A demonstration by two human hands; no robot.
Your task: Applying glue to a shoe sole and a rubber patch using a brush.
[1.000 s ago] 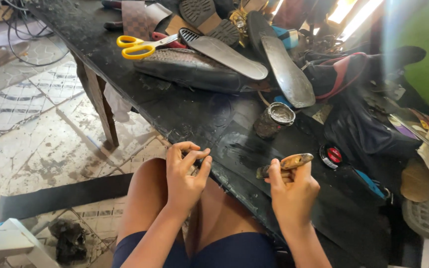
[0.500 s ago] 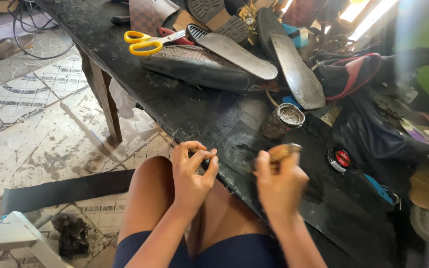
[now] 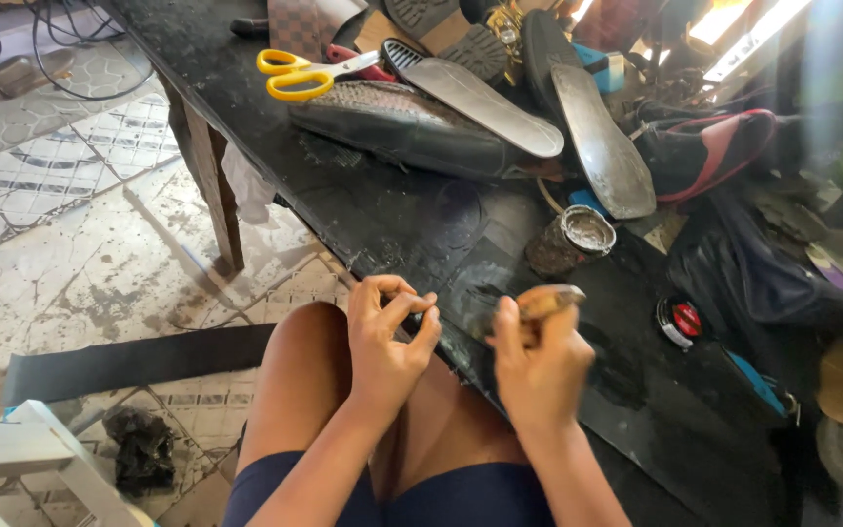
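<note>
My left hand (image 3: 389, 337) is curled at the near edge of the black worktable (image 3: 363, 210), its fingertips pinching a small dark piece that is mostly hidden. Just to its right, my right hand (image 3: 539, 366) grips a brown wooden-handled tool (image 3: 548, 301); the tool's dark tip points left toward the left hand. Both hands hover above my bare knees. The hands are a few centimetres apart.
On the table lie yellow-handled scissors (image 3: 297, 74), a black shoe (image 3: 407, 127), grey insoles (image 3: 597, 137), an open glue tin (image 3: 578, 234), a round red-and-black tin (image 3: 680, 320) and dark bags at the right. A black strip (image 3: 129, 361) lies on the tiled floor.
My right hand with the tool has shifted left and closer to the left hand. The view has moved slightly; the left hand keeps its pinch.
</note>
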